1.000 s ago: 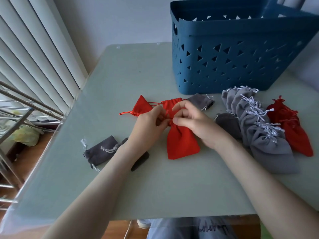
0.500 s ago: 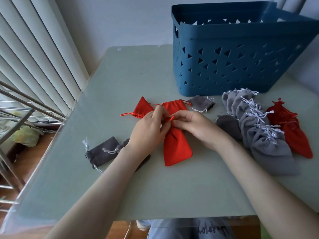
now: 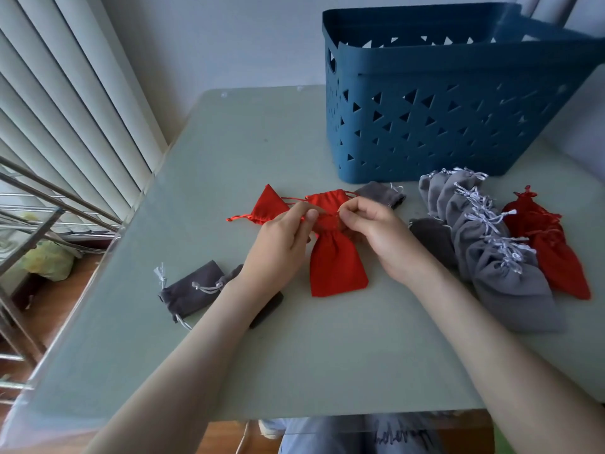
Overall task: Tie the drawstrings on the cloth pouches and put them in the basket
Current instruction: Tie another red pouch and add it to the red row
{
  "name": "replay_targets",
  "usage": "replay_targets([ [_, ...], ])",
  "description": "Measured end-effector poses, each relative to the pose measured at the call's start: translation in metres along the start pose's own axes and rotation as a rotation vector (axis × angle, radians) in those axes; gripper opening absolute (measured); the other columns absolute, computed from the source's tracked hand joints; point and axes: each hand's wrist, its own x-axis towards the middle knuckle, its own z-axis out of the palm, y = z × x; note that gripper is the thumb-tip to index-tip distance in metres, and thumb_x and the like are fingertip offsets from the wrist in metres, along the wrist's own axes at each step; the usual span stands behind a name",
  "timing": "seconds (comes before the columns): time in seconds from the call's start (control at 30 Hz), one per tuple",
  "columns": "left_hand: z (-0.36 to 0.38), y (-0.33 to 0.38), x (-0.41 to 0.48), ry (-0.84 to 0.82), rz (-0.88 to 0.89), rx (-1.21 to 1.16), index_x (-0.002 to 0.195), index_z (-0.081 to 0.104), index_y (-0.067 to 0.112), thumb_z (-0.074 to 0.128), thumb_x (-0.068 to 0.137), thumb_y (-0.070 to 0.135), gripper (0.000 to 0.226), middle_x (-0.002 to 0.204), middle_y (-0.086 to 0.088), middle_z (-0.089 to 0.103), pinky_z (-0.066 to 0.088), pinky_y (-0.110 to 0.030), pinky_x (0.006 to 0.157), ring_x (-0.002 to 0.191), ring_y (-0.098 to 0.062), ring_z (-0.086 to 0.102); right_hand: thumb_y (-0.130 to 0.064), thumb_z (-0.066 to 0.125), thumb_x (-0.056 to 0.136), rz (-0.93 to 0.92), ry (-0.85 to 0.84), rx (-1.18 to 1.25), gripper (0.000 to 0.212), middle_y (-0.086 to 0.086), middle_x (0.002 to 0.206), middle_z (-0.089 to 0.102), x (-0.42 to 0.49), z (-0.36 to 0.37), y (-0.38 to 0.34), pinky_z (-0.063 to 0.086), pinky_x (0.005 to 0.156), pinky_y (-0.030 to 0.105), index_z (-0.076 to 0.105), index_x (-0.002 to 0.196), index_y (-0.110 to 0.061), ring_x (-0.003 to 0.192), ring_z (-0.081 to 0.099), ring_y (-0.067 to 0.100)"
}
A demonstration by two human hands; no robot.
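left hand [image 3: 281,244]: thumb and forefinger pinched tight, looks like on the red drawstring [image 3: 294,199], bit blurry tbh
right hand [image 3: 376,231]: same pinch, other fingers curled, fingertips facing the left
forearms: bare, angling in from the bottom corners

Single view, taken by a wide-angle camera worn on my head, facing forward and steeply down over the worktop [image 3: 294,355] from its near edge. My forearms enter from the two bottom corners, and my left grip [image 3: 278,244] and right grip [image 3: 379,234] meet at the red pouch [image 3: 334,267] close to mid-frame. The camera sits near enough for the worktop to fill most of the picture, with the blue basket [image 3: 442,126] at the far right, the vertical blinds [image 3: 65,109] slanting along the left margin, and my lap [image 3: 360,434] showing below the near edge.
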Motion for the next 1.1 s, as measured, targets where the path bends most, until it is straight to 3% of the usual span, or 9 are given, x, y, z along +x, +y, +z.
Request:
replay_targets([
  [0.17, -0.004, 0.004, 0.002, 0.169, -0.161, -0.058, 0.084, 0.058, 0.014, 0.027, 0.097, 0.041, 0.043, 0.069, 0.005, 0.065, 0.05, -0.037, 0.072, 0.068, -0.013, 0.062, -0.005, 0.053, 0.094, -0.009, 0.047, -0.1, 0.016, -0.003, 0.067, 0.062, 0.0, -0.004, 0.003, 0.043, 0.059, 0.013, 0.059, 0.08, -0.011, 0.061, 0.055, 0.002],
  [0.37, -0.009, 0.008, 0.006, 0.359, -0.339, -0.003, 0.056, 0.041, 0.021, 0.035, 0.103, 0.021, 0.047, 0.048, 0.009, 0.047, 0.032, -0.034, 0.06, 0.049, -0.014, 0.044, -0.002, 0.053, 0.092, 0.021, 0.157, -0.205, 0.019, 0.001, 0.061, 0.063, 0.001, -0.01, -0.001, 0.038, 0.052, 0.02, 0.057, 0.076, -0.01, 0.05, 0.051, 0.007],
  [0.43, -0.008, 0.008, 0.006, 0.339, -0.342, -0.025, 0.059, 0.045, 0.014, 0.035, 0.102, 0.021, 0.045, 0.048, 0.004, 0.049, 0.035, -0.034, 0.058, 0.048, -0.015, 0.043, -0.004, 0.053, 0.092, 0.023, 0.181, -0.244, 0.02, 0.001, 0.063, 0.064, 0.002, -0.011, 0.0, 0.039, 0.053, 0.024, 0.057, 0.074, -0.012, 0.053, 0.053, 0.01],
  [0.5, -0.007, 0.008, 0.007, 0.274, -0.346, -0.133, 0.065, 0.049, 0.012, 0.036, 0.102, 0.021, 0.041, 0.052, 0.001, 0.053, 0.037, -0.024, 0.055, 0.048, -0.009, 0.046, -0.008, 0.053, 0.093, 0.01, 0.205, -0.289, 0.02, -0.001, 0.068, 0.067, 0.004, -0.013, 0.002, 0.043, 0.058, 0.028, 0.058, 0.075, -0.017, 0.061, 0.057, 0.011],
  [0.57, -0.007, 0.009, 0.007, 0.193, -0.351, -0.295, 0.071, 0.05, 0.015, 0.039, 0.101, 0.017, 0.032, 0.059, 0.003, 0.056, 0.04, -0.019, 0.057, 0.051, -0.005, 0.048, -0.011, 0.055, 0.092, -0.027, 0.19, -0.259, 0.016, -0.003, 0.086, 0.07, 0.005, -0.013, 0.001, 0.047, 0.074, 0.03, 0.063, 0.085, -0.023, 0.08, 0.062, 0.01],
  [0.67, -0.007, 0.013, 0.007, 0.018, -0.326, -0.518, 0.083, 0.052, 0.006, 0.043, 0.099, 0.008, 0.019, 0.065, 0.001, 0.058, 0.04, -0.019, 0.056, 0.054, -0.008, 0.049, -0.018, 0.061, 0.091, -0.125, 0.041, -0.271, 0.023, -0.013, 0.113, 0.065, 0.0, -0.007, -0.004, 0.041, 0.097, 0.019, 0.062, 0.11, -0.031, 0.109, 0.056, -0.001],
  [0.77, -0.007, 0.015, 0.006, -0.096, -0.283, -0.668, 0.085, 0.052, 0.005, 0.042, 0.099, 0.004, 0.016, 0.065, 0.001, 0.058, 0.04, -0.018, 0.056, 0.055, -0.008, 0.049, -0.016, 0.063, 0.09, -0.186, -0.108, -0.341, 0.019, -0.013, 0.101, 0.069, -0.005, 0.004, -0.007, 0.042, 0.09, 0.014, 0.065, 0.105, -0.028, 0.099, 0.061, -0.003],
  [0.97, -0.01, 0.01, 0.008, -0.05, -0.329, -0.858, 0.088, 0.058, 0.009, 0.054, 0.089, 0.01, 0.005, 0.068, -0.002, 0.058, 0.044, -0.02, 0.062, 0.063, -0.012, 0.05, -0.009, 0.067, 0.085, -0.115, -0.204, -0.249, 0.009, 0.002, 0.075, 0.071, -0.008, 0.007, -0.004, 0.048, 0.084, 0.028, 0.067, 0.082, -0.017, 0.076, 0.066, 0.01],
  [1.1, -0.009, 0.012, 0.008, -0.018, -0.334, -0.752, 0.084, 0.058, 0.011, 0.058, 0.09, 0.004, 0.009, 0.071, -0.001, 0.057, 0.045, -0.022, 0.065, 0.063, -0.01, 0.052, -0.009, 0.066, 0.086, -0.105, -0.276, -0.162, 0.01, 0.002, 0.073, 0.07, -0.008, 0.006, -0.006, 0.048, 0.08, 0.024, 0.066, 0.08, -0.017, 0.076, 0.065, 0.013],
])
